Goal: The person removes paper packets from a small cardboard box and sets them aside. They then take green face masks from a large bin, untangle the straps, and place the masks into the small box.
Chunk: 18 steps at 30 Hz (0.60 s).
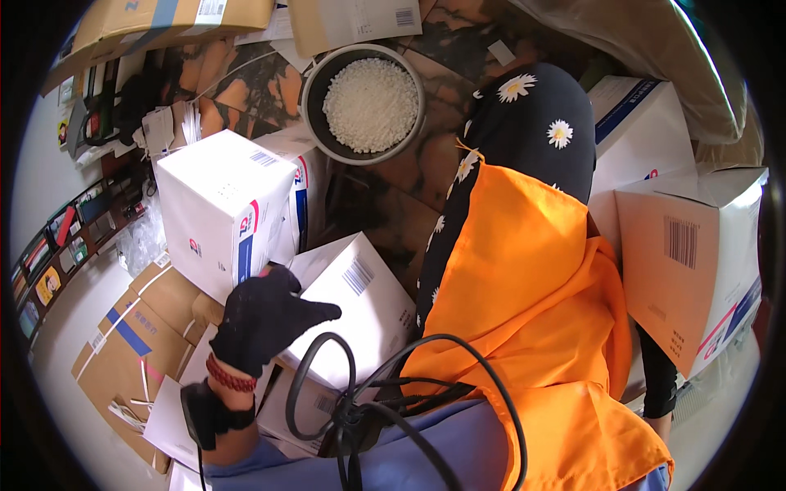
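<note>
My left hand (266,319), in a black glove with a red bead bracelet at the wrist, is among white cartons on the left. Its thumb is stretched out to the right, apart from the fingers. The fingers reach the lower corner of an upright white carton (221,204); whether they press on it I cannot tell. Beneath the thumb lies another white carton (352,303), tilted. At the right, my right hand (659,380), also black-gloved, is beside a large white carton (671,254) with a loose top flap. That carton and the orange cloth (524,270) hide its fingers.
A grey bucket (419,106) of white granules stands on the dark patterned floor. Brown cartons (176,327) lie at the left and along the far edge (360,24). Black cables (352,409) loop over my lap. More white cartons (639,123) and clear plastic sheeting (696,49) line the right.
</note>
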Motion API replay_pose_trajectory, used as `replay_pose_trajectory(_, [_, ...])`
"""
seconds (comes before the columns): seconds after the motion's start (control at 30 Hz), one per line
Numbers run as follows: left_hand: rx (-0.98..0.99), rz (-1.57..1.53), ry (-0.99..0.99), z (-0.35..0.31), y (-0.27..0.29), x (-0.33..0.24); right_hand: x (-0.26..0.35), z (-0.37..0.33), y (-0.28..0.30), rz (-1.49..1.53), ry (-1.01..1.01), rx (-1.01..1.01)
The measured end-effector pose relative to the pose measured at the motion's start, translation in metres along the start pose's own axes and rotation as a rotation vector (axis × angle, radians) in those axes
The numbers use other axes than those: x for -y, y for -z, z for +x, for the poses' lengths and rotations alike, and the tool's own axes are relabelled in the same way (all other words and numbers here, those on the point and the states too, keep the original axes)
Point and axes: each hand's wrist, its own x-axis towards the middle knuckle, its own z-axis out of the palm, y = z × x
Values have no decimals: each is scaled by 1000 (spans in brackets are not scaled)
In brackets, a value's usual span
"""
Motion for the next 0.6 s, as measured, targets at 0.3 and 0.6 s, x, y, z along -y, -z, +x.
replay_pose_trajectory(0.3, [-90,174,-303,-12,-4,13,1,-6,-8,6,-54,-18])
replay_pose_trajectory(0.6, [-190,8,-85,-24,17,18,-10,-19,-11,22,-107,-7])
